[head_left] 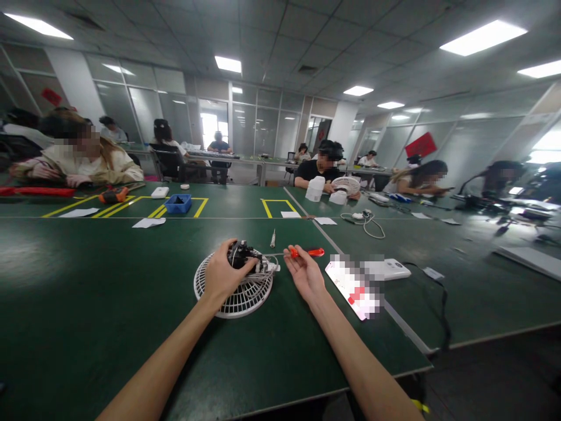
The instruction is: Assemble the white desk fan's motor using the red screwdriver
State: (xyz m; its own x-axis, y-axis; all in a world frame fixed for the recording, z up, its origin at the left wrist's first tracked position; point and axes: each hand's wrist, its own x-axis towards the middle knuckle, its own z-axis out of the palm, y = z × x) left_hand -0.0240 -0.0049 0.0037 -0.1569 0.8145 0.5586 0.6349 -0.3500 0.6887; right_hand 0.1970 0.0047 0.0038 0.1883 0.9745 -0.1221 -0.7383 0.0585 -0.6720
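Left hand (221, 273) gripping motor (239, 255) over fan grille (245, 303); right hand (308, 277) holding screwdriver (314, 252); phone (342, 283) lying nearby, blue box (179, 209) sitting beyond.

The green table (109, 280) is marked with yellow tape (201, 208) and crossed by a grey strip (407, 328). The grille (241, 304) lies flat on the tabletop, the phone (346, 285) to its right, a white device (395, 269) beside the phone. Farther back are a bin (178, 204), paper slips (149, 223) and a cable (358, 216).
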